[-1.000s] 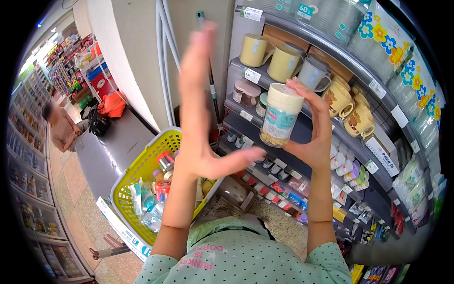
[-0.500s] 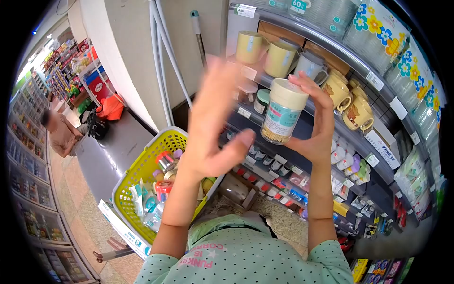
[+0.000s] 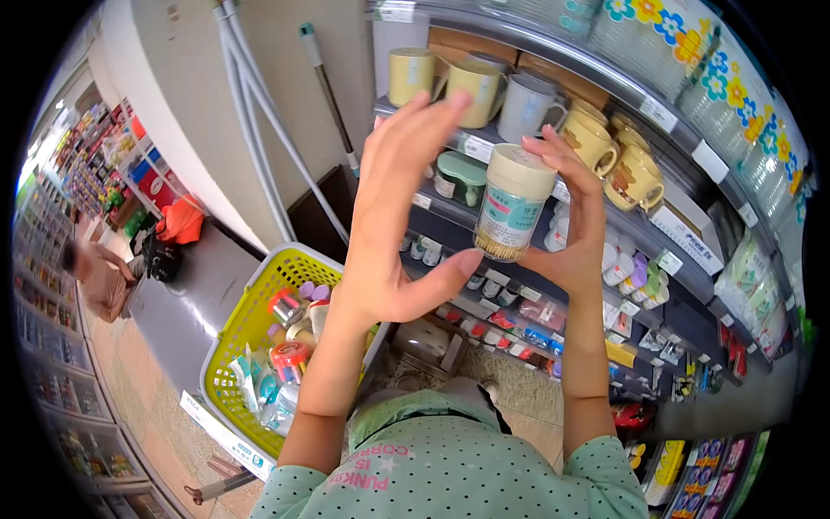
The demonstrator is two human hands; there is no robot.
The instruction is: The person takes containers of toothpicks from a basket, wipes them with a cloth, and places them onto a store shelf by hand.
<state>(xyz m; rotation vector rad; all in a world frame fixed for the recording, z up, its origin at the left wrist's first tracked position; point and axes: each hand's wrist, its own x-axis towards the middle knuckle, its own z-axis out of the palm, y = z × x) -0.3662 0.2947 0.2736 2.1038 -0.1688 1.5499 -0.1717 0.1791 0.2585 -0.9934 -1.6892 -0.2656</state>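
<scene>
My right hand (image 3: 577, 227) holds up a round clear jar of toothpicks (image 3: 510, 203) with a cream lid and a teal and pink label, gripped from its right side. My left hand (image 3: 400, 208) is raised just left of the jar, fingers spread and empty, its thumb tip close under the jar's bottom. A yellow shopping basket (image 3: 246, 324) hangs from my left forearm, filled with several packets and small bottles.
Store shelves (image 3: 622, 221) at right carry yellow and grey mugs (image 3: 471, 86), small containers and price tags. A mop handle (image 3: 328, 95) and white pipes (image 3: 251, 104) lean against the wall. A person (image 3: 99, 277) crouches in the aisle at far left.
My left hand has swung right from an upright pose to beside the jar. The jar stays in my right hand. The view has shifted slightly, so the shelves sit lower-left.
</scene>
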